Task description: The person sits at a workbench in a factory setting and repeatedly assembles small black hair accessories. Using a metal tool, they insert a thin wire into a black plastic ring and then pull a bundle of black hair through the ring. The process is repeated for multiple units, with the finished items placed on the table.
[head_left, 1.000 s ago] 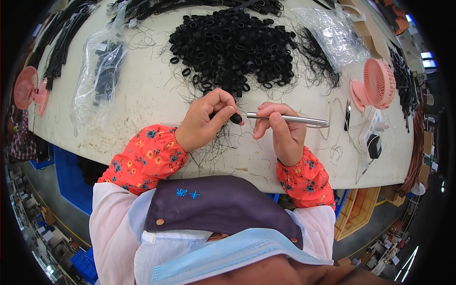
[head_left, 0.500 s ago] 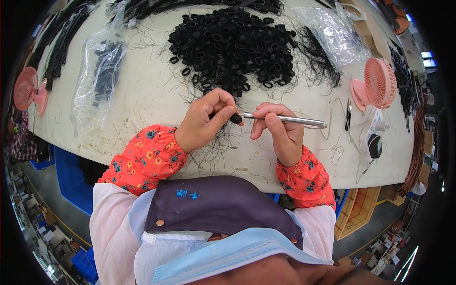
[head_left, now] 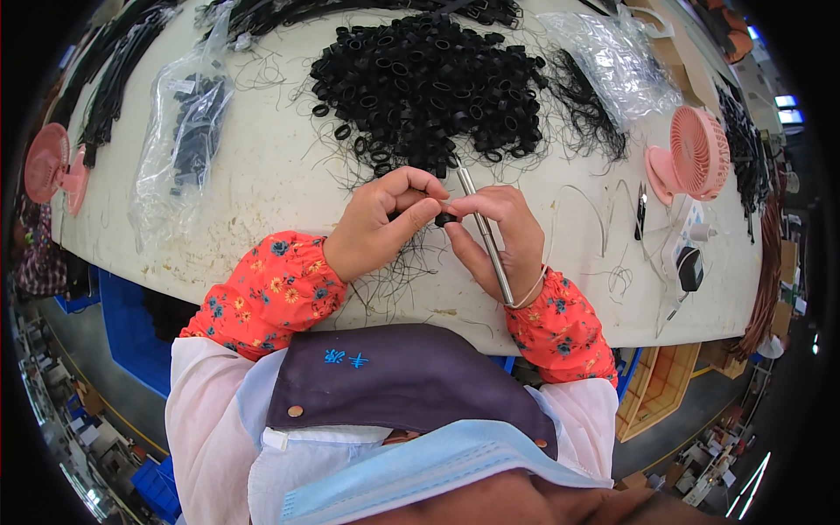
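My left hand (head_left: 382, 216) is closed, thumb and index finger pinching a small black loop (head_left: 446, 219). Against the other side of that loop rest the thumb and fingertips of my right hand (head_left: 506, 229). Lying across the right hand's fingers is a slim silver pen-shaped tool (head_left: 483, 223) with a thin cord at its lower end. Its narrow tip points away from me, toward the large pile of black loops (head_left: 429, 83). Loose black threads (head_left: 394, 284) are scattered on the table under and around my hands.
Plastic bags (head_left: 179, 131) lie at the left and far right (head_left: 612, 70). Pink fans (head_left: 700, 153) stand at both sides. Small black snips (head_left: 641, 210) and a black device (head_left: 690, 269) lie on the right. Black straps (head_left: 114, 79) line the far left edge of the table (head_left: 271, 166).
The silver tool has swung from lying sideways, tip at the loop, to pointing away from me. My right thumb and fingertips have come in to the loop. My left hand has barely moved.
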A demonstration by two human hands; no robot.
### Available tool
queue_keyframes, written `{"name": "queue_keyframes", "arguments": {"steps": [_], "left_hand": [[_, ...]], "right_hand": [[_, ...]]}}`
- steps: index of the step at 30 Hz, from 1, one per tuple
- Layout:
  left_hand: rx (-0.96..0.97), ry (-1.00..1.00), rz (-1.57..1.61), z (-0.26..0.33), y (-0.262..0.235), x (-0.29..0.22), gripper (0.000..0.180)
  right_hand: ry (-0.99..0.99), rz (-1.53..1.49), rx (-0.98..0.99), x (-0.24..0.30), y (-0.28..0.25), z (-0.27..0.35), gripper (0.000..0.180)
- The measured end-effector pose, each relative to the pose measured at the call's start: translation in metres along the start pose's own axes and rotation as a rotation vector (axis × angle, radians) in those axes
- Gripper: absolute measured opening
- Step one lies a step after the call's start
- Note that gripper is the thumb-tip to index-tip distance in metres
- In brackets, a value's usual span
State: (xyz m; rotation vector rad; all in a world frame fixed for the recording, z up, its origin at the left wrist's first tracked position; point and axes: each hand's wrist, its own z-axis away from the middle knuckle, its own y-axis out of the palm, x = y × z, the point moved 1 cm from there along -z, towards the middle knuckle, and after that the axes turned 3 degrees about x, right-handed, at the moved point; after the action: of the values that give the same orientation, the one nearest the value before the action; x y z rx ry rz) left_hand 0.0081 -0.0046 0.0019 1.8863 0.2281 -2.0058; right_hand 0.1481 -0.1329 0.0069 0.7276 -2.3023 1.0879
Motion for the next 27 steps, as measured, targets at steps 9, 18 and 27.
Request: {"name": "queue_keyframes", "arguments": {"steps": [9, 18, 27], "left_hand": [[0.08, 0.024, -0.068, -0.005, -0.008, 0.011, 0.014], [0.044, -0.01, 0.034, -0.002, 0.001, 0.004, 0.008], [-0.06, 0.167, -0.216, -0.003, -0.002, 0.009, 0.01]], "right_hand": [[-0.025, 0.025, -0.009, 0.003, -0.006, -0.004, 0.033], [-0.065, 0.029, 0.003, 0.003, 0.0, -0.002, 0.032], [0.145, -0.201, 0.006, 0.005, 0.0, 0.001, 0.018]]}}
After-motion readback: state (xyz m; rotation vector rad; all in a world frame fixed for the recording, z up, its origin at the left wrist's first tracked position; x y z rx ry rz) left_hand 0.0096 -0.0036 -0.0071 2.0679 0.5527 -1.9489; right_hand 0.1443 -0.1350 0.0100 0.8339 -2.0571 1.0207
